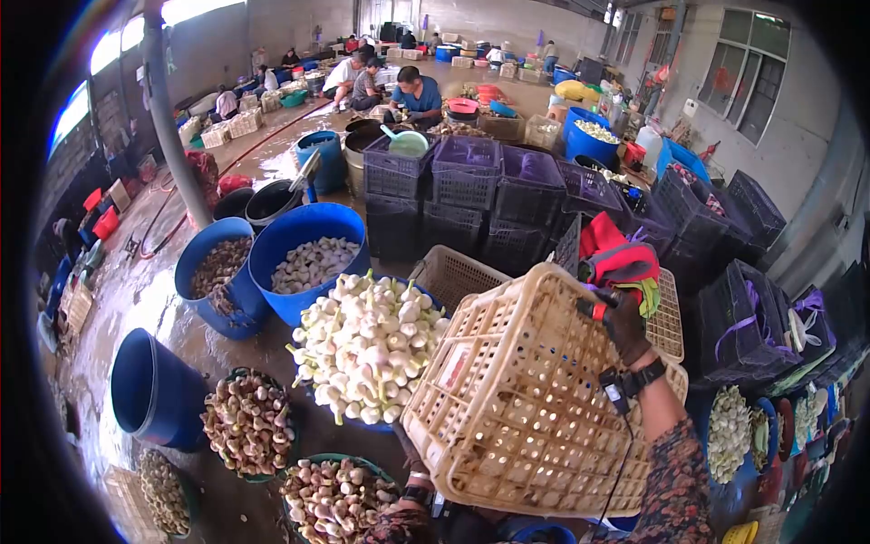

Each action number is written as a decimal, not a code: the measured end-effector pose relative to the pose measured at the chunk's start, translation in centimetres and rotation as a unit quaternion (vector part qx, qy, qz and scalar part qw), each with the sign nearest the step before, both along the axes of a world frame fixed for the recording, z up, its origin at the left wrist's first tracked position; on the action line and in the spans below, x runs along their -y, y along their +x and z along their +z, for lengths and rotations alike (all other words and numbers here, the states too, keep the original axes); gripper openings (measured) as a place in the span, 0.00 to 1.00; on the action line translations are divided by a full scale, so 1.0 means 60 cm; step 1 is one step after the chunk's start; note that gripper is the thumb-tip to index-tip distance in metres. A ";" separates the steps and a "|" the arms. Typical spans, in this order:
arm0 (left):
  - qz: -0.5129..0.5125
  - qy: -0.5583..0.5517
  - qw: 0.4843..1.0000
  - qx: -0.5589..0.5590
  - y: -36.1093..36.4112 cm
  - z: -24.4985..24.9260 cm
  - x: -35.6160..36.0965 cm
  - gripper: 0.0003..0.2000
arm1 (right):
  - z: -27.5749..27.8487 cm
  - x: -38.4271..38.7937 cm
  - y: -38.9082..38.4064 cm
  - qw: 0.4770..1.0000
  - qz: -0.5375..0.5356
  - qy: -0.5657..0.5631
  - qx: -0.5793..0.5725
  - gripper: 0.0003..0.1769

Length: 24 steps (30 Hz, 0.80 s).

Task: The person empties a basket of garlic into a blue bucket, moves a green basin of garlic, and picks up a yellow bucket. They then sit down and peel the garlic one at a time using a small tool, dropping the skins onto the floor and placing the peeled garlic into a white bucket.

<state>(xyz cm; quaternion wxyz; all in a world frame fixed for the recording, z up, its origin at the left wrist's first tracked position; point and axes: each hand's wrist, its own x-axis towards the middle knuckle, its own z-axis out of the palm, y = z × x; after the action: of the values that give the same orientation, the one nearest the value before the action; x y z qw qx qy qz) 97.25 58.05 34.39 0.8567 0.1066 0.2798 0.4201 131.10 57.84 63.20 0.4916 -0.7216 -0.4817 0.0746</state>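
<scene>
A cream plastic crate (544, 399) is held up and tilted, its slatted underside facing me. My right hand (625, 326), in a dark glove, grips the crate's upper right edge. Low at its left edge is my left hand (412, 453), also gloved and pressed to the crate; its fingers are largely hidden. Just left of the crate, white garlic bulbs (367, 344) are heaped above the rim of a blue tub. What the crate contains, if anything, is out of sight.
Blue barrels (308, 263) with garlic stand ahead left, near another blue barrel (154, 390). Baskets of brownish garlic (249, 422) sit lower left. Stacked dark crates (467, 181) line the front, beside a light crate (458, 276). Farther back a person in blue (419, 98) crouches.
</scene>
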 end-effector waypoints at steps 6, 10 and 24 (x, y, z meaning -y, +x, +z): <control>0.066 0.018 0.993 0.092 -0.075 0.035 0.055 0.26 | 0.110 0.038 -0.136 0.996 0.081 -0.019 0.002 0.24; 0.132 0.050 0.978 0.152 -0.186 0.067 0.110 0.26 | 0.119 0.085 -0.190 0.974 0.104 -0.024 0.200 0.21; 0.552 0.126 0.814 0.128 -0.684 0.299 0.549 0.29 | 0.197 0.143 -0.687 0.786 0.550 -0.057 -0.279 0.30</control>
<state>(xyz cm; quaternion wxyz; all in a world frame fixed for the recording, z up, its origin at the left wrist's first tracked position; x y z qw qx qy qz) 56.19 25.11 52.32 0.4885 -0.0135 0.1239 0.8636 89.90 49.25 75.04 0.4383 -0.3093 -0.6337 0.5573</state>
